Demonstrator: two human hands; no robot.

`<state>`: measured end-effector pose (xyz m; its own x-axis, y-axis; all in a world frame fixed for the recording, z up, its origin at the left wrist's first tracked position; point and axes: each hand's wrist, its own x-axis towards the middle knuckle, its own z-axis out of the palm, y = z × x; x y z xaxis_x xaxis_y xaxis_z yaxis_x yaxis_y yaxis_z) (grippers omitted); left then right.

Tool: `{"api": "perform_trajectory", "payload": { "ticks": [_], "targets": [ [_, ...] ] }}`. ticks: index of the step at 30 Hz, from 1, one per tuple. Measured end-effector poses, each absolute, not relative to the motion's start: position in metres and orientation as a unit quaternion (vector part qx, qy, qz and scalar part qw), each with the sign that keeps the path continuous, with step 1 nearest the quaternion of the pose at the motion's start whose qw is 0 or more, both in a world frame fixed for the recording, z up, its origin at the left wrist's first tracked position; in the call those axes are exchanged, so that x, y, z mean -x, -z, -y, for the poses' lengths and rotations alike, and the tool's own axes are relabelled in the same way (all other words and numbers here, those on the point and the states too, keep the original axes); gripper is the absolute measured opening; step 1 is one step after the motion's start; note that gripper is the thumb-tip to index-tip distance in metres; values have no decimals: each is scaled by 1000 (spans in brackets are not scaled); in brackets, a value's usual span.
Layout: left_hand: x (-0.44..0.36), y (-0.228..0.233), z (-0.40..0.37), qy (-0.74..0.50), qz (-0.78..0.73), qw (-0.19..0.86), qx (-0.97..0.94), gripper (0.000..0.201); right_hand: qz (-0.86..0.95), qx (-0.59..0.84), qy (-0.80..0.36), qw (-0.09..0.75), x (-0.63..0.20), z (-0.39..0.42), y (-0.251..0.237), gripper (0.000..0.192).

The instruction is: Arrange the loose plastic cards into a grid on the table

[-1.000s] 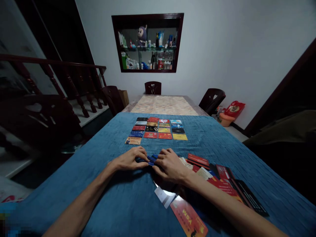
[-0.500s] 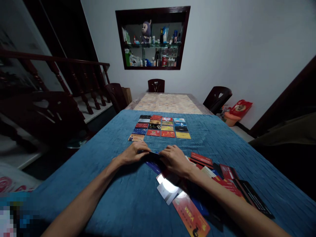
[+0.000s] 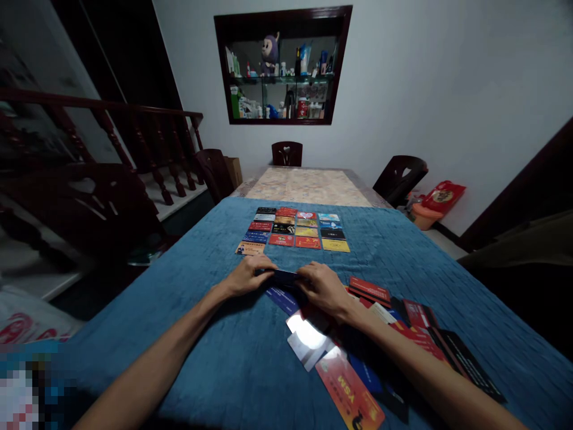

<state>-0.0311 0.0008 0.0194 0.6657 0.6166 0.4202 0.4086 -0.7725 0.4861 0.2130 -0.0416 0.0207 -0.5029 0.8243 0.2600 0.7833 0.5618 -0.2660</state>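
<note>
Blue cloth (image 3: 215,280) bears a laid grid (image 3: 293,230); one dark card (image 3: 281,276) is pinched by both hands, left (image 3: 246,278) and right (image 3: 322,289); a loose pile (image 3: 394,316) remains unsorted.

A blue cloth (image 3: 215,334) covers the table, bearing a card grid (image 3: 293,229) and scattered cards (image 3: 403,322).

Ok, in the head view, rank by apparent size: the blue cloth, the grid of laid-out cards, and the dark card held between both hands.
1. blue cloth
2. grid of laid-out cards
3. dark card, pinched between left hand and right hand
</note>
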Motion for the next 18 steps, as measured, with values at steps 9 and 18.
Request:
{"api": "perform_trajectory", "payload": {
  "ticks": [9, 18],
  "targets": [
    [21, -22, 7, -318, -294, 129, -892, 19, 855, 428, 14, 293, -213, 43, -23, 17],
    [-2, -26, 30, -363, -309, 78, -876, 20, 871, 372, 76, 310, -208, 49, -28, 31]
  ]
}}
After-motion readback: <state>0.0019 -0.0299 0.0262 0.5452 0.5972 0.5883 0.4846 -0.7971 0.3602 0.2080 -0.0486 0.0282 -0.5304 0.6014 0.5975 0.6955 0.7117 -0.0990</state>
